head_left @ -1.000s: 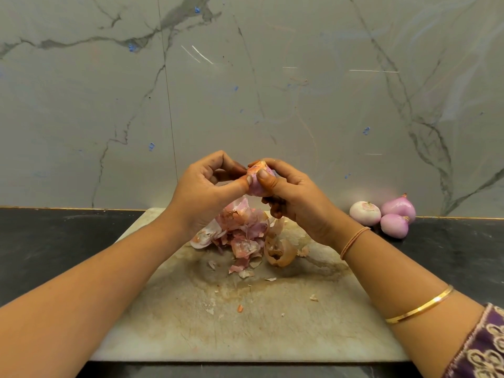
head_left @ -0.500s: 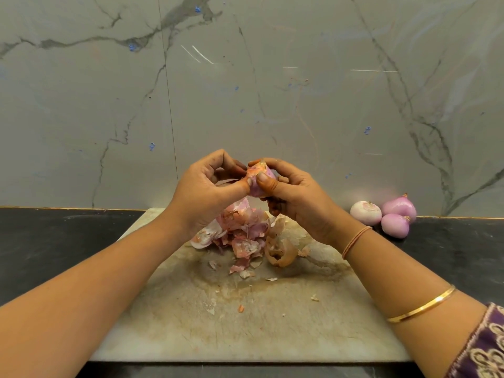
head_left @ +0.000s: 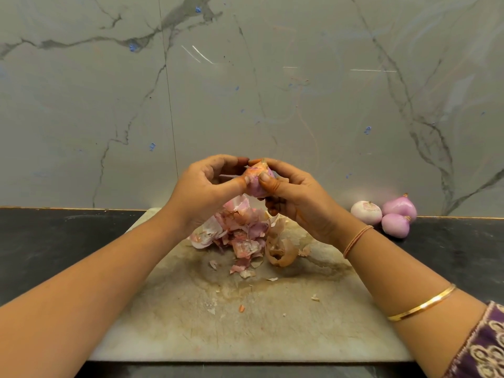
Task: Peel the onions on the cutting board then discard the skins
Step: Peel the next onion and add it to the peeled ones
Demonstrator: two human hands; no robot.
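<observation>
Left hand [head_left: 201,193] and right hand [head_left: 297,199] both pinch one onion [head_left: 255,187], apparently part-peeled, above the skins [head_left: 241,233].

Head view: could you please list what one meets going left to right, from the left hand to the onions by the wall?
Left hand → half-peeled onion → right hand → pale peeled onion → two purple onions.

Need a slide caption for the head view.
Left hand and right hand peel an onion over skins piled on the cutting board.
</observation>
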